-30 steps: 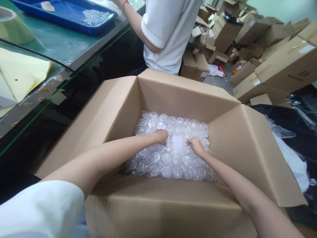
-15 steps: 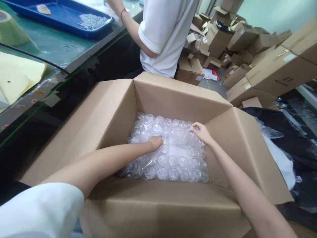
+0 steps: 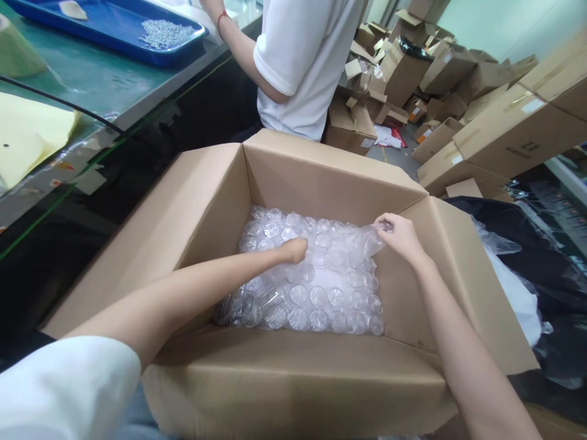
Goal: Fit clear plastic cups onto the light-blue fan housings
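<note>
An open cardboard box [image 3: 302, 379] stands in front of me with its flaps spread. Inside lie rows of clear round plastic pieces [image 3: 318, 319], bubble-like, under thin clear plastic film [image 3: 351, 244]; their exact kind is hard to make out. My right hand [image 3: 398, 235] pinches an edge of the film, pulled up near the box's right wall. Over the middle of the rows, my left hand [image 3: 293, 250] is closed on the film, its fingertips partly hidden.
A co-worker in a white shirt [image 3: 302, 67] stands beyond the box. On the green workbench [image 3: 92, 91] at left are a blue tray [image 3: 114, 30] with small metal parts, a tape roll [image 3: 18, 52] and yellow sheets [image 3: 32, 134]. Cardboard cartons [image 3: 518, 134] are stacked at right.
My right hand has moved right and slightly up, drawing the film out with it. My left hand has shifted slightly up and right, still closed.
</note>
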Demonstrator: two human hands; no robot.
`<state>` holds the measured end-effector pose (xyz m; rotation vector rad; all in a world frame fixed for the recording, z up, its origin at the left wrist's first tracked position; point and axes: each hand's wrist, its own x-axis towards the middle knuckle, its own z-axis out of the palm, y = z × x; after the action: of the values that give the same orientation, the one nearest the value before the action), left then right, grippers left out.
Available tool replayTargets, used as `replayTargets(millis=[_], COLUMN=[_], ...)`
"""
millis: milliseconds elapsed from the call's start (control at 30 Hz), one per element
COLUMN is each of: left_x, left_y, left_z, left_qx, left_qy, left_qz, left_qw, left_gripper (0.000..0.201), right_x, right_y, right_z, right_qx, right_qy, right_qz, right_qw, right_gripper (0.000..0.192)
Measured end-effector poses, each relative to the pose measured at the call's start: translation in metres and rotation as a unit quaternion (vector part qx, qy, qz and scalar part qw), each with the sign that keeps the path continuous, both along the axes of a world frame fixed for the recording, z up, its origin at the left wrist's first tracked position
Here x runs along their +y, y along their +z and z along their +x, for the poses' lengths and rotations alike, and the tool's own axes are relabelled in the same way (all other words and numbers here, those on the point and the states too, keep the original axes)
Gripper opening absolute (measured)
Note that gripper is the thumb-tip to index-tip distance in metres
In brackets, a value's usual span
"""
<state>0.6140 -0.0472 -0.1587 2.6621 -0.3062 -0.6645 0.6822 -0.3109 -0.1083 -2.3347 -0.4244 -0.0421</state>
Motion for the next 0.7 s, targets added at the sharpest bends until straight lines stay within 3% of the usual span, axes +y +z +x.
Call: replayTargets(millis=[133,233,300,333,433,467,533,700], left_x=[-0.014,-0.016,-0.016,-0.016,-0.013,-0.010,0.000,0.024], left_y=[0.025,0.046,0.059,0.064,0.077,0.082,0.092,0.115], left_z=[0.026,0.026,0.022,0.020,0.020,0.022,0.028,0.040], left_qx=[-0.027,-0.059,-0.071,-0.078,-0.126,-0.151,-0.201,-0.284], left_qy=[0.000,-0.010,-0.028,-0.036,-0.023,-0.005,0.035,0.093], left_qz=[-0.062,-0.111,-0.137,-0.144,-0.143,-0.137,-0.128,-0.142], left_qw=[0.998,0.992,0.988,0.986,0.981,0.979,0.971,0.944], left_gripper=[0.031,0.045,0.053,0.050,0.014,0.008,0.016,0.019], right_x=[0.014,0.034,0.048,0.053,0.058,0.056,0.048,0.037], right_y=[-0.011,-0.012,-0.011,-0.011,-0.022,-0.029,-0.051,-0.122], right_z=[-0.006,-0.016,-0.022,-0.024,-0.020,-0.017,-0.013,-0.025], right_qx=[0.024,0.049,0.072,0.085,0.121,0.131,0.146,0.169], right_qy=[0.020,0.040,0.061,0.072,0.067,0.050,0.006,-0.084], right_qz=[-0.003,0.035,0.075,0.096,0.132,0.128,0.096,-0.040], right_qw=[1.000,0.997,0.993,0.989,0.982,0.982,0.985,0.981], right_gripper=[0.012,0.007,0.013,0.019,0.034,0.035,0.035,0.036])
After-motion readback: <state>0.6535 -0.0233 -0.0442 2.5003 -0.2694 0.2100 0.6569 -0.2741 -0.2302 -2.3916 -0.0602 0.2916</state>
